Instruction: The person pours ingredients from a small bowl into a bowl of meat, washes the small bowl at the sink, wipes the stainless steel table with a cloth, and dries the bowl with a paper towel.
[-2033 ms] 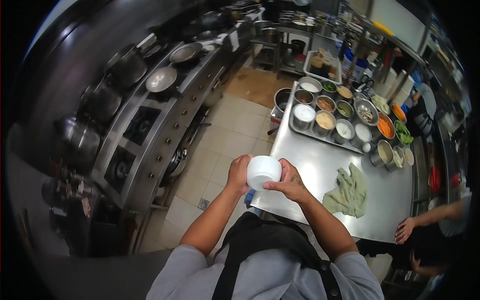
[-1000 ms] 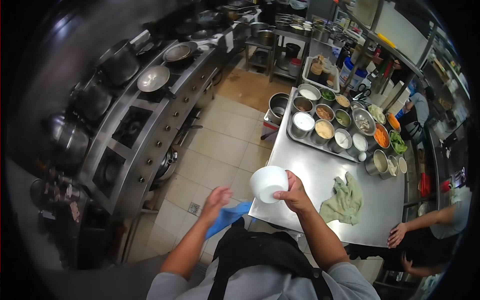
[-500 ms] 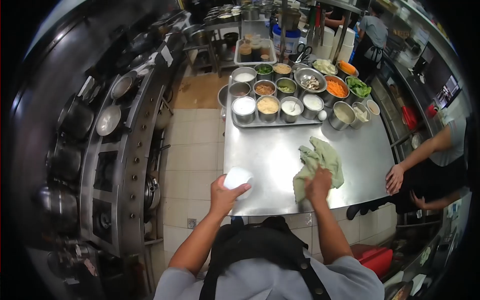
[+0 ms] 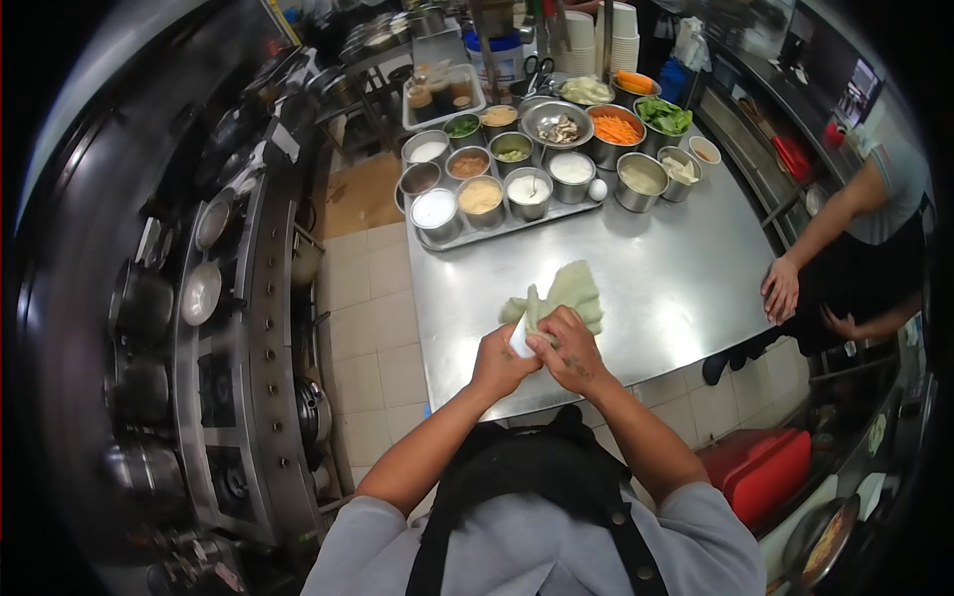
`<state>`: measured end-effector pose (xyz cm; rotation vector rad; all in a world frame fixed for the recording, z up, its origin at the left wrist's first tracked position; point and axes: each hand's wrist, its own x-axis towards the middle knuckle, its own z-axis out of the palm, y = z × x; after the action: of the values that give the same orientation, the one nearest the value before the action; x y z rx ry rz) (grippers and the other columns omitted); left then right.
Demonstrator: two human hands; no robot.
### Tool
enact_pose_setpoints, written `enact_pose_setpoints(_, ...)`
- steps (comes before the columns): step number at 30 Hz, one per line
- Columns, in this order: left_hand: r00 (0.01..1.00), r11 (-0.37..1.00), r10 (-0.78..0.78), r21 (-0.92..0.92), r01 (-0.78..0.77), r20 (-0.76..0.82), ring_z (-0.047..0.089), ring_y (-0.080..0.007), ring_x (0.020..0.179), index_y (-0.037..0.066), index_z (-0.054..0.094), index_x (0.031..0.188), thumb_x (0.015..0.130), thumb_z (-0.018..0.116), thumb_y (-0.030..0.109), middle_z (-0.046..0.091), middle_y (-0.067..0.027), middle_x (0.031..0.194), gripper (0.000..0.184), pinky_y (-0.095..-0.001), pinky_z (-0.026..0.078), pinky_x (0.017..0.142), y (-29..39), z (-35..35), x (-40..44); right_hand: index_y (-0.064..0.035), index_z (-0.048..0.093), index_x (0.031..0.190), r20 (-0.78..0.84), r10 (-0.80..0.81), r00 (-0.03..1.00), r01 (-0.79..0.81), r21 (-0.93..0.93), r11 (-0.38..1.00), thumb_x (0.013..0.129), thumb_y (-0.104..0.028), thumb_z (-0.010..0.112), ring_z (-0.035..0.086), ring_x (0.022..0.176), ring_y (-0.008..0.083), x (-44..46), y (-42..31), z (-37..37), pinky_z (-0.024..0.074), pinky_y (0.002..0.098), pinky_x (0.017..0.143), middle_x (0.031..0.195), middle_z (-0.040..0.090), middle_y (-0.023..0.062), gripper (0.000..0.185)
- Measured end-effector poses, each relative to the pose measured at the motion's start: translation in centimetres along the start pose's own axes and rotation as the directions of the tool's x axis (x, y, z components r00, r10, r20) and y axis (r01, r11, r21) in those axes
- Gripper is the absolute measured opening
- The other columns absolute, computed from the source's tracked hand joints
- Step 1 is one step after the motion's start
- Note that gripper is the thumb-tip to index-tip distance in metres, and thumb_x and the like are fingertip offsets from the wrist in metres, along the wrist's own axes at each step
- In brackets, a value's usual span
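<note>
My left hand (image 4: pixel 502 362) is closed around a small white bowl (image 4: pixel 520 340), mostly hidden by fingers and cloth. My right hand (image 4: pixel 570 354) grips a pale green cloth (image 4: pixel 576 288) and presses part of it against the bowl. The rest of the cloth fans out beyond my fingers, over the steel table (image 4: pixel 686 268). Both hands meet near the table's front edge.
A tray (image 4: pixel 467 236) of steel containers with ingredients stands at the back left, an egg (image 4: pixel 597 190) at its corner. Carrot (image 4: pixel 618 127) and leafy greens (image 4: pixel 664 114) sit behind. A co-worker's hand (image 4: pixel 780 289) rests on the right edge. Stoves (image 4: pixel 234 397) line the left.
My right hand has lifted the cloth from the table and brought it left to the bowl. My left hand has moved right, and both hands now touch. The view has turned slightly.
</note>
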<state>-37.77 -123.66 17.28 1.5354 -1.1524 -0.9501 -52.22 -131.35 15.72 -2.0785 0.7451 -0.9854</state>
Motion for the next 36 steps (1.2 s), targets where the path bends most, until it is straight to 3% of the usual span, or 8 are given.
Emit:
enact_pose_setpoints(5, 0.991, 0.977, 0.048, 0.200, -0.073, 0.124, 0.056, -0.0111, 0.062, 0.000, 0.062, 0.084, 0.069, 0.079, 0.016, 0.063, -0.0066, 0.069, 0.027, -0.0271, 0.046, 0.058, 0.1, -0.2, -1.3, -0.0022, 0.058, 0.088, 0.128, 0.362, 0.923, -0.381, 0.187, 0.906, 0.094, -0.030, 0.052, 0.057, 0.073, 0.0340, 2.1, 0.5, 0.3, 0.0460, 0.0385, 0.070, 0.075, 0.058, 0.0152, 0.029)
enact_pose_setpoints(12, 1.000, 0.970, -0.006, 0.243, 0.000, 0.024, 0.056, -0.0091, 0.063, 0.000, 0.062, 0.082, 0.068, 0.081, 0.015, 0.064, -0.0075, 0.070, 0.028, -0.0274, 0.047, 0.059, -1.5, -0.8, -0.2, -0.0055, 0.053, 0.087, 0.236, 0.210, 0.949, -0.219, 0.013, 0.976, 0.096, -0.032, 0.046, 0.058, 0.074, 0.0406, 1.3, -2.3, 1.1, 0.0452, 0.0439, 0.067, 0.076, 0.059, 0.0210, 0.029)
enact_pose_setpoints(17, 0.995, 0.984, 0.035, 0.169, -0.051, 0.097, 0.056, -0.0110, 0.061, -0.001, 0.061, 0.081, 0.068, 0.080, 0.014, 0.062, -0.0066, 0.069, 0.027, -0.0270, 0.046, 0.058, -0.2, -1.2, -1.8, -0.0046, 0.052, 0.085, 0.164, 0.303, 0.939, -0.342, 0.334, 0.878, 0.097, -0.032, 0.045, 0.057, 0.072, 0.0406, 2.4, 1.1, 2.4, 0.0447, 0.0441, 0.066, 0.075, 0.060, 0.0202, 0.031)
enact_pose_setpoints(22, 0.998, 0.926, 0.058, 0.373, -0.057, 0.008, 0.061, -0.0175, 0.059, 0.002, 0.060, 0.077, 0.067, 0.080, 0.018, 0.064, -0.0116, 0.066, 0.028, -0.0311, 0.047, 0.057, -1.8, -2.0, 0.3, -0.0049, 0.055, 0.091, 0.277, 0.299, 0.913, -0.279, -0.108, 0.954, 0.097, -0.029, 0.042, 0.059, 0.080, 0.0418, 1.5, -3.7, 2.5, 0.0456, 0.0477, 0.071, 0.081, 0.060, 0.0226, 0.028)
enact_pose_setpoints(27, 0.992, 0.978, 0.027, 0.201, -0.052, 0.123, 0.055, -0.0103, 0.063, 0.000, 0.062, 0.081, 0.067, 0.082, 0.017, 0.062, -0.0045, 0.070, 0.029, -0.0280, 0.046, 0.058, 0.5, -1.9, -1.7, -0.0043, 0.057, 0.091, 0.123, 0.368, 0.922, -0.385, 0.172, 0.907, 0.096, -0.028, 0.046, 0.060, 0.073, 0.0306, 1.5, 3.0, 4.4, 0.0466, 0.0394, 0.069, 0.078, 0.061, 0.0158, 0.026)
enact_pose_setpoints(29, 0.984, 0.985, 0.094, 0.129, -0.113, 0.150, 0.055, -0.0100, 0.063, 0.000, 0.063, 0.083, 0.068, 0.082, 0.018, 0.062, -0.0042, 0.070, 0.030, -0.0277, 0.046, 0.059, 0.9, -1.9, -1.5, -0.0026, 0.058, 0.092, 0.429, 0.585, 0.688, -0.659, 0.708, 0.255, 0.095, -0.025, 0.048, 0.058, 0.074, 0.0180, 2.0, 3.6, 5.0, 0.0457, 0.0326, 0.069, 0.080, 0.062, 0.0065, 0.025)
enact_pose_setpoints(30, 0.990, 0.984, 0.108, 0.135, -0.120, 0.089, 0.056, -0.0095, 0.064, 0.000, 0.063, 0.084, 0.068, 0.082, 0.018, 0.063, -0.0039, 0.071, 0.030, -0.0270, 0.047, 0.060, 0.9, -2.0, -1.0, -0.0020, 0.060, 0.090, 0.385, 0.607, 0.696, -0.600, 0.775, 0.196, 0.094, -0.022, 0.051, 0.053, 0.077, 0.0095, 1.4, 3.6, 5.1, 0.0438, 0.0277, 0.069, 0.082, 0.058, 0.0002, 0.022)
enact_pose_setpoints(36, 0.998, 0.994, 0.024, 0.111, -0.017, -0.060, 0.056, -0.0081, 0.066, -0.001, 0.064, 0.082, 0.068, 0.082, 0.017, 0.063, -0.0042, 0.072, 0.029, -0.0251, 0.047, 0.060, -2.0, -2.3, 0.1, -0.0024, 0.059, 0.087, 0.081, 0.501, 0.861, -0.453, 0.568, 0.687, 0.093, -0.022, 0.053, 0.048, 0.069, 0.0075, 0.6, 1.7, 4.6, 0.0418, 0.0253, 0.065, 0.075, 0.055, -0.0019, 0.021)
